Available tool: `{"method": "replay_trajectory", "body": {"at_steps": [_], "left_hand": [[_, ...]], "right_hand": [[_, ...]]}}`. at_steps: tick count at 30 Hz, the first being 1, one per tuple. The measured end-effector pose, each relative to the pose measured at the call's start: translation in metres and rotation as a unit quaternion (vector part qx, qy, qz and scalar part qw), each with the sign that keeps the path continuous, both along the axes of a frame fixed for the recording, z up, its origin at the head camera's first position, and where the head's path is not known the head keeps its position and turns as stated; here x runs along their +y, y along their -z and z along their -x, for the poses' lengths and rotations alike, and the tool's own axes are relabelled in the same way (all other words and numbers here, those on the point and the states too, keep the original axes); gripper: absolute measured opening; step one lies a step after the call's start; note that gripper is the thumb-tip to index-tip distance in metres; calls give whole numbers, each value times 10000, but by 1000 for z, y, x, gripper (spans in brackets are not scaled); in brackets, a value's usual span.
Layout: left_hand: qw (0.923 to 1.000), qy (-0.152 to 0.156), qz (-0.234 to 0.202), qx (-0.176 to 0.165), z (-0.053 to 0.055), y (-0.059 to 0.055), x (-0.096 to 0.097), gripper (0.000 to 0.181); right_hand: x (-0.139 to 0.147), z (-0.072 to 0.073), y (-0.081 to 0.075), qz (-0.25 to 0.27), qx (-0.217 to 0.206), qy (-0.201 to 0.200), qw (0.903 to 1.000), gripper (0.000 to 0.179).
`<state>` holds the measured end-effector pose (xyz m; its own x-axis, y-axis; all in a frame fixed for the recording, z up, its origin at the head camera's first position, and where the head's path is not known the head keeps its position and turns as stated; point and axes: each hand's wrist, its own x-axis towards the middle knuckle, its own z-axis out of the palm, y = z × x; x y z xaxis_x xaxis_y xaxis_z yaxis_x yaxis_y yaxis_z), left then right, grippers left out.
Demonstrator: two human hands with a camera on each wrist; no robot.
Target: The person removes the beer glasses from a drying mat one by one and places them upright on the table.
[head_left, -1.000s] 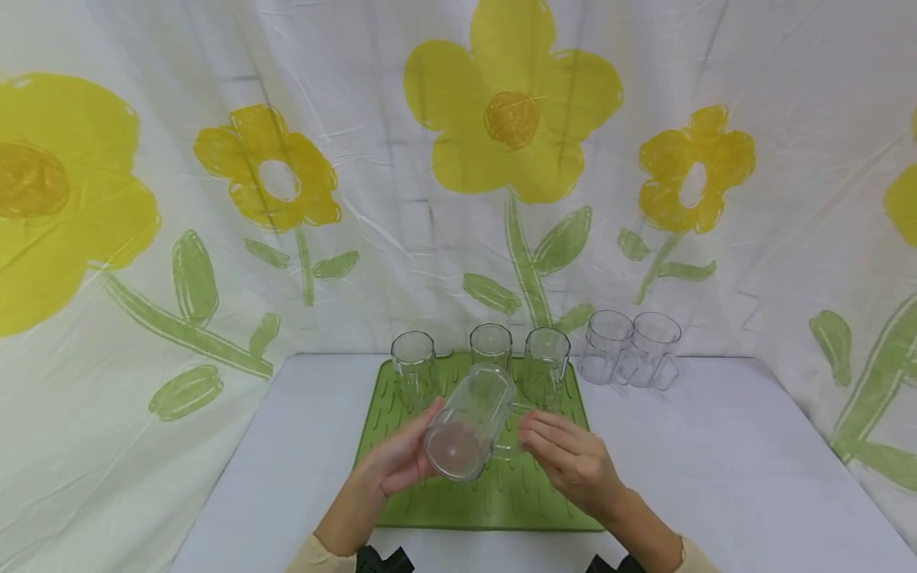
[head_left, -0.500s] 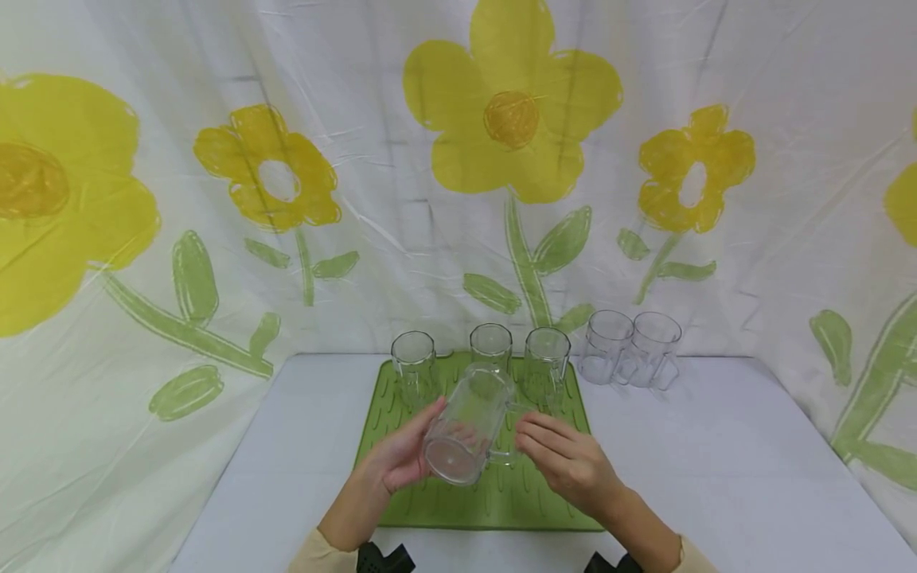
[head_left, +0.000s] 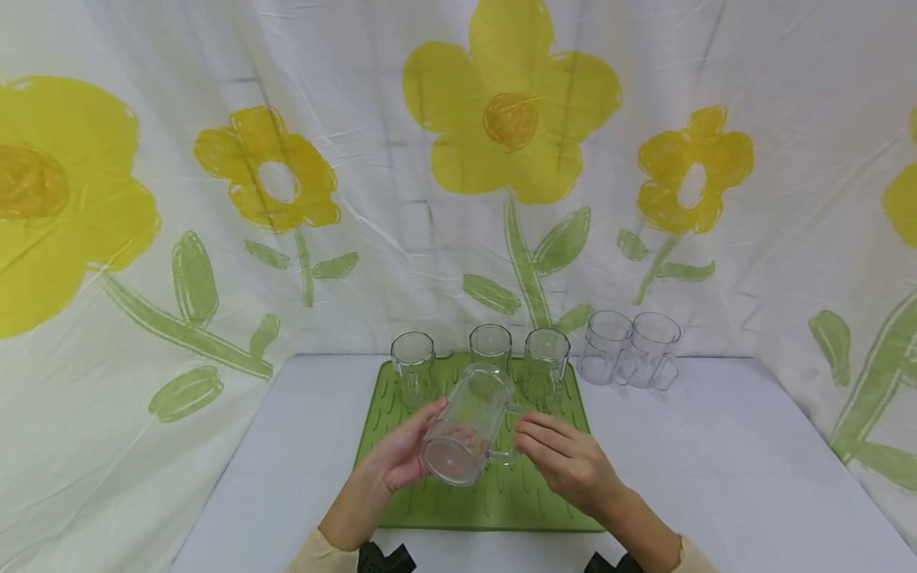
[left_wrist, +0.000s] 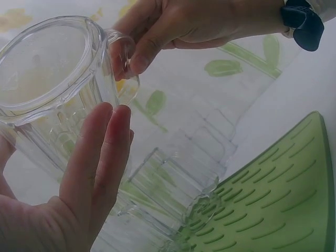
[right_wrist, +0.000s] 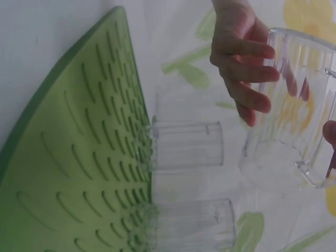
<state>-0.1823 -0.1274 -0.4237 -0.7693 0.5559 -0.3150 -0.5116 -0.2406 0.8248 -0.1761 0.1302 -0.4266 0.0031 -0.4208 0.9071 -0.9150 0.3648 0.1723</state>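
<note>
A clear glass mug (head_left: pixel 469 426) is tilted over the green mat, its round base (head_left: pixel 453 460) facing toward me and its mouth pointing away. My left hand (head_left: pixel 407 454) holds the mug's body from the left. Its fingers (left_wrist: pixel 86 163) lie along the side and show through the glass. On the other side, my right hand (head_left: pixel 569 458) pinches the handle (head_left: pixel 501 458) between thumb and fingertips. In the left wrist view, that right hand (left_wrist: pixel 184 26) is at the handle, and the base of the mug fills the upper left.
Three more glass mugs stand along the back of the green ridged mat (head_left: pixel 494 509): a left one (head_left: pixel 413 370), a middle one (head_left: pixel 490 342) and a right one (head_left: pixel 548 366). Two mugs (head_left: pixel 607 346) stand close together on the white table (head_left: pixel 688 469) to the right. A flowered curtain (head_left: pixel 401 263) hangs behind.
The mug has turned slightly in my hands, its base dipping a little and its handle shifting slightly left. Both hands keep their hold. The standing mugs have not moved.
</note>
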Motion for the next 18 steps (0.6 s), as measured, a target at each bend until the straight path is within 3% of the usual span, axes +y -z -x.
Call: {"method": "replay_trajectory", "body": {"at_steps": [11, 18], "left_hand": [[9999, -45, -96, -91, 0, -2, 1, 82], [9998, 19, -212, 49, 4, -3, 0, 81]], "right_hand": [[0, 0, -1, -3, -355, 122, 9993, 24], [1, 1, -3, -65, -724, 39, 9973, 22]]}}
